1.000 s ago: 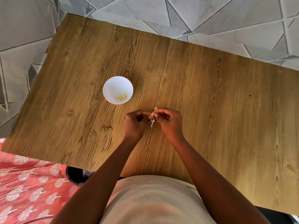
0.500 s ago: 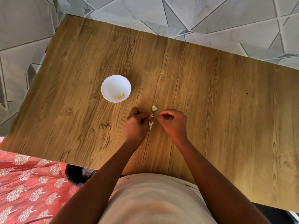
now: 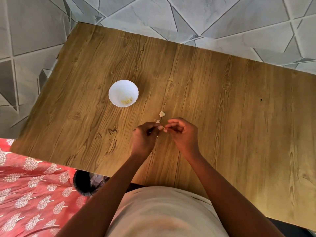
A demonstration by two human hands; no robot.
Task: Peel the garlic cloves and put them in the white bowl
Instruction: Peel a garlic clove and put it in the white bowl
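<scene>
White bowl (image 3: 123, 93) on wooden table (image 3: 222, 103): a few peeled garlic pieces inside | garlic clove (image 3: 165, 130) pinched between left hand (image 3: 145, 137) and right hand (image 3: 183, 134) fingertips | garlic skin (image 3: 162, 114) just beyond hands

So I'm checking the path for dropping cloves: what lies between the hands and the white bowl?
Head view: bare wooden table up to the white scalloped bowl.

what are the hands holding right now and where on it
Both the left hand and right hand pinch a small garlic clove between their fingertips, one at each end; finer detail is too small to tell.
</scene>
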